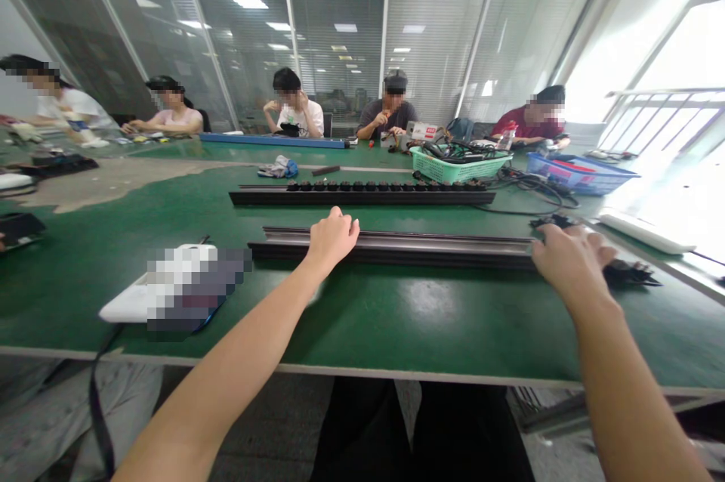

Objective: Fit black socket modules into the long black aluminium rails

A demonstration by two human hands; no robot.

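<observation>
A long, dark metal channel (430, 244) lies across the green table in front of me, its open trough facing up. My left hand (335, 239) is closed over it left of the middle, fingers curled past the far edge. At the channel's right end is my right hand (572, 259), slightly blurred, with its fingers apart over a cluster of small black parts (631, 272). Part of that cluster is hidden under the hand. Farther back, parallel to the channel, lies a second dark rail (362, 196) with a row of black pieces along its top.
A white device with a dark phone-like slab (226, 293) lies at left. Behind the rails stand a green basket (461, 166) of cables and a blue basket (589, 174). A grey-blue cloth (279, 167) and a long blue bar (275, 140) lie farther back. Several people sit opposite.
</observation>
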